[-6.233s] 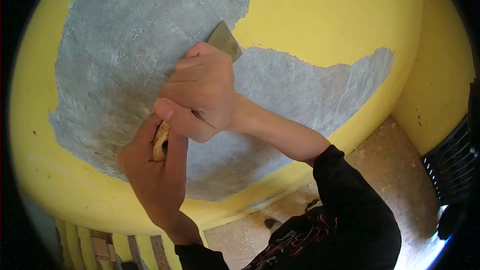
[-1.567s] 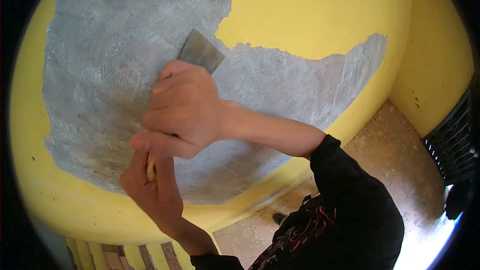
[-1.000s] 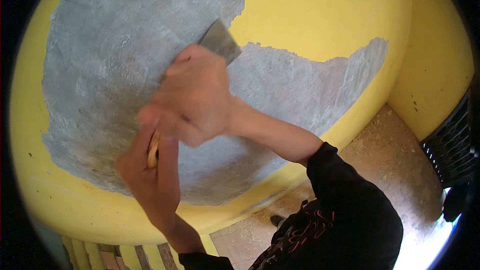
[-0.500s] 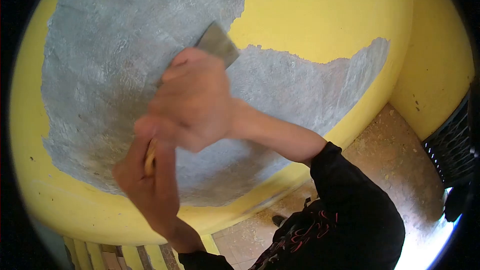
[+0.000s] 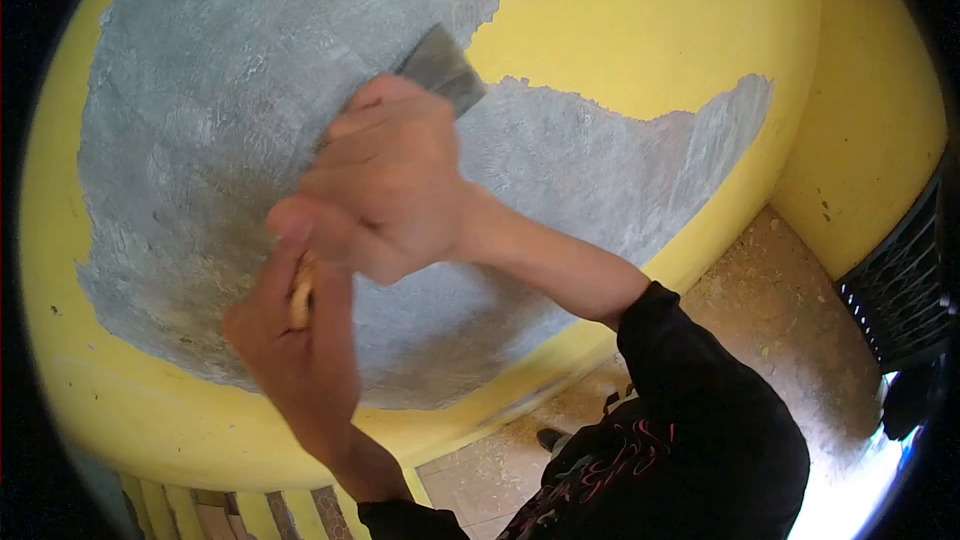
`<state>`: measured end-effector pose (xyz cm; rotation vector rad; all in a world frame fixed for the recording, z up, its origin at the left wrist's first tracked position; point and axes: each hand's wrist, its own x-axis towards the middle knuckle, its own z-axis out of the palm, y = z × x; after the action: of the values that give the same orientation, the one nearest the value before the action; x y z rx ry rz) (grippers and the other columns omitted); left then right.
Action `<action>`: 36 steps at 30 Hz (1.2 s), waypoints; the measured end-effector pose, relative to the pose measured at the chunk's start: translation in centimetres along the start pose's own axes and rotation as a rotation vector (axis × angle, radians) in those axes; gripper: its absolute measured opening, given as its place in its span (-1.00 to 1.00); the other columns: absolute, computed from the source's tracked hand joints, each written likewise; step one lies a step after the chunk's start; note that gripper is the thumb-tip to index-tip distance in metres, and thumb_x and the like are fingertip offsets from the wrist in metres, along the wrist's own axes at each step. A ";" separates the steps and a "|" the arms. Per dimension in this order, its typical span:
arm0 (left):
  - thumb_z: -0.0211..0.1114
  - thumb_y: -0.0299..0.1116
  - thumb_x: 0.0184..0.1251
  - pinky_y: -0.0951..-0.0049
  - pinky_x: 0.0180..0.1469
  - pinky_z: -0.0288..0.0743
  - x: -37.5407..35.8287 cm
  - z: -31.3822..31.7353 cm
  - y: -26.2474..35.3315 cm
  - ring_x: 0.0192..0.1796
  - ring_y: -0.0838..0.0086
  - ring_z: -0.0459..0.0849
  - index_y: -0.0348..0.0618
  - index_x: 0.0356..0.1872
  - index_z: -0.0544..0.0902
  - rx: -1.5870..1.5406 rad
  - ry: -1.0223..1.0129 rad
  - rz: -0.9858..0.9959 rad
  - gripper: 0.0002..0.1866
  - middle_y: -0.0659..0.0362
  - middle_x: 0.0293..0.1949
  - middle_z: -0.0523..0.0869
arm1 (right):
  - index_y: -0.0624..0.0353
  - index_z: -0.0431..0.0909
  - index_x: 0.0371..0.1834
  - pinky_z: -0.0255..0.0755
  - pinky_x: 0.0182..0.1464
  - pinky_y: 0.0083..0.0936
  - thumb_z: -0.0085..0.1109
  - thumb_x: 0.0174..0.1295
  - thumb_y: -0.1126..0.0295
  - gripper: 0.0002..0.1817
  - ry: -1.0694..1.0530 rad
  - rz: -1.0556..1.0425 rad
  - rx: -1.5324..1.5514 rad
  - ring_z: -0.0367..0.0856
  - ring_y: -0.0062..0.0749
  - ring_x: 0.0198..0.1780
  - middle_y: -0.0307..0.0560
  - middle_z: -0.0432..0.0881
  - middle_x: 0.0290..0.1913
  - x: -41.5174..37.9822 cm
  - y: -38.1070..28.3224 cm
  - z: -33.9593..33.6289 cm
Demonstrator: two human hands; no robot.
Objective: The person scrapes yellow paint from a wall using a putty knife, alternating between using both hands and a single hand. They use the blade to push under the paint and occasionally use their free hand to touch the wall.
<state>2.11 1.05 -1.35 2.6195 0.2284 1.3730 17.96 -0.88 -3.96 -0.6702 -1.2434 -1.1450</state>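
A scraper with a wide metal blade lies against the wall, its blade at the ragged edge of the yellow paint. My right hand is closed round the scraper behind the blade. Lower and to the left, my left hand grips the light wooden handle at its rear end, touching the right hand. Grey bare surface surrounds both hands. Most of the handle is hidden by the fingers.
Yellow paint borders the grey area along the curved lower edge. Brown floor with scattered flakes lies below right, beside a dark metal grille. Yellow slats stand at the bottom left. A shoe shows at the bottom.
The blade and my right hand have shifted slightly upward along the paint edge. My left hand stays on the handle end, nearly in place. The view has moved a little.
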 end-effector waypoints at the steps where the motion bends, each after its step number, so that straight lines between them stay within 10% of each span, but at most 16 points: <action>1: 0.25 -0.47 0.24 0.54 -0.54 0.23 -0.1 -0.9 -0.8 -0.58 0.66 0.34 -0.44 -0.17 0.64 -0.016 -0.017 -0.003 -0.78 0.18 -0.67 0.47 | -0.06 0.39 -0.89 0.12 -0.49 -0.47 0.18 0.11 0.14 -0.56 -0.006 0.011 0.001 0.29 -0.38 -0.72 -0.32 0.33 -0.82 0.2 -0.5 0.6; 36: 0.25 -0.45 0.29 0.59 -0.55 0.17 2.8 -2.4 0.6 -0.57 0.70 0.32 -0.42 -0.17 0.64 0.105 -0.111 0.087 -0.79 0.23 -0.68 0.44 | -0.10 0.43 -0.84 0.12 -0.52 -0.50 0.10 0.19 0.27 -0.61 0.289 -0.031 -0.054 0.27 -0.44 -0.75 -0.37 0.30 -0.83 1.7 0.5 2.1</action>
<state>1.76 1.28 2.38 2.8132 0.1779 1.2684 17.52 0.66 -1.74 -0.5053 -0.9832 -1.2556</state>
